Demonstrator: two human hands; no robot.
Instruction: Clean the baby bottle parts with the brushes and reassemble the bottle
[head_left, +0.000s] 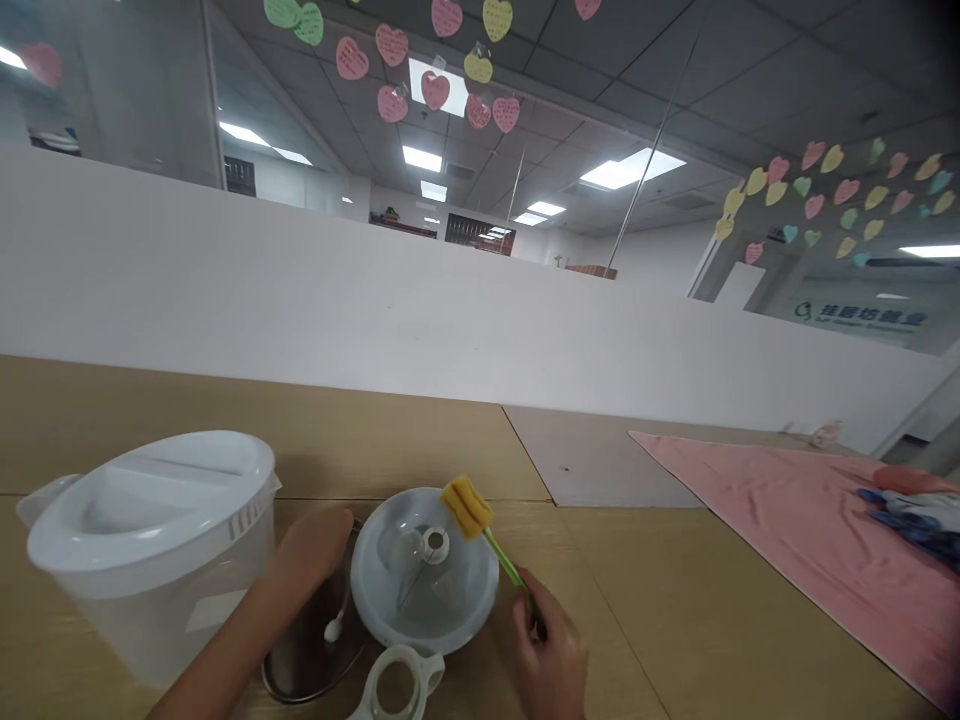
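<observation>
My right hand [551, 640] is closed around the green handle of a sponge brush [466, 505]. Its yellow sponge head is raised at the upper right rim of a round, translucent plastic bowl [375, 610]. A white ring with a hole stands at the bowl's centre. My left hand [319, 540] is to the left of the bowl, above a dark oval metal dish [304, 650]; its fingers are hidden from view. A thin white piece with a round tip [334, 630] lies over the dish. In front of the bowl is a white plastic ring with side tabs [431, 670].
A large translucent plastic pitcher [150, 510] with a white lid stands at the left, close to my left forearm. A pink cloth [810, 530] covers the table's right side, with bundled fabric [915, 515] on it. A white partition [420, 310] runs behind the table.
</observation>
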